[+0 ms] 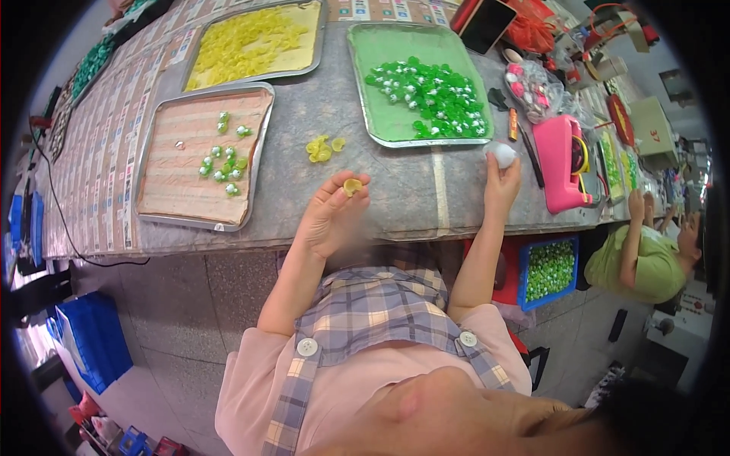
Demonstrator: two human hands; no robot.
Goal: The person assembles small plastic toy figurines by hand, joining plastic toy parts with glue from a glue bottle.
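Observation:
My left hand (pixel 325 216) is raised at the table's near edge, its fingers closed on a small yellow cup-shaped piece (pixel 351 187) with the hollow side showing. In my right hand (pixel 502 186), farther right over the table, a white rounded object (pixel 504 156) is gripped between the fingers; its exact kind is unclear. A small heap of the same yellow pieces (pixel 321 148) lies on the table just beyond my left hand. Left of it, a tray lined with pinkish paper (pixel 175 178) carries several green-and-white pieces (pixel 225 163). Beyond my right hand, a green-lined tray (pixel 380 45) holds many green pieces with white parts (pixel 433 95).
A tray of yellow pieces (pixel 247 42) stands at the far left. To the right are a pink holder (pixel 559 163), an orange tube (pixel 512 124) and a bag of pink-and-white pieces (pixel 532 91). A blue crate (pixel 523 285) sits below the table edge, near another person in green (pixel 642 258).

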